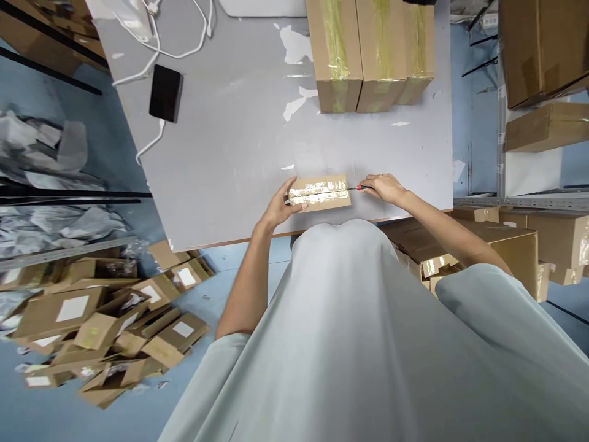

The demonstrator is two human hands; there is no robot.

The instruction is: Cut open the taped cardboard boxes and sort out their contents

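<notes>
A small cardboard box lies near the front edge of the table, shiny tape along its top and a dark line running down the middle of the tape. My left hand grips the box's left end, thumb at the near side and fingers at the far side. In my right hand is a small knife with a red and black handle, my fingers closed round it. Its thin metal tip points left and meets the box's right end at the taped seam. The grip hides part of the handle.
Taped cardboard boxes stand at the table's back right. A black phone with a white cable lies at the left of the grey table. Opened boxes are heaped on the floor at left; more cartons stand at right.
</notes>
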